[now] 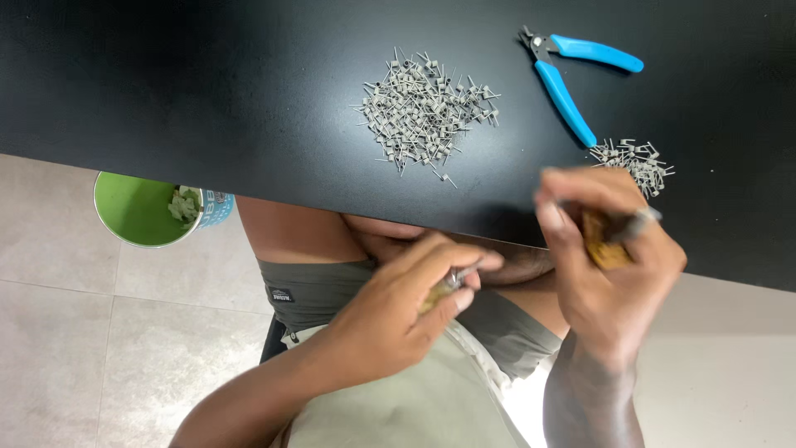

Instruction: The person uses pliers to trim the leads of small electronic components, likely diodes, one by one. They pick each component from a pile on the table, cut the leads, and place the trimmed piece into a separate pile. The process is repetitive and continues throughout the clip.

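My left hand (398, 311) is closed around a small brownish, metal-tipped piece (448, 284) held over my lap, just below the edge of the black table (207, 83). My right hand (601, 257) grips a brown-handled tool with a metal tip (613, 236) near the table's front edge; it is blurred. A large heap of small grey wire coils (424, 112) lies in the middle of the table. A smaller heap of coils (637, 162) lies just beyond my right hand.
Blue-handled cutters (568, 79) lie on the table at the back right. A green cup (141, 209) with pale scraps inside stands on the tiled floor at the left, under the table edge.
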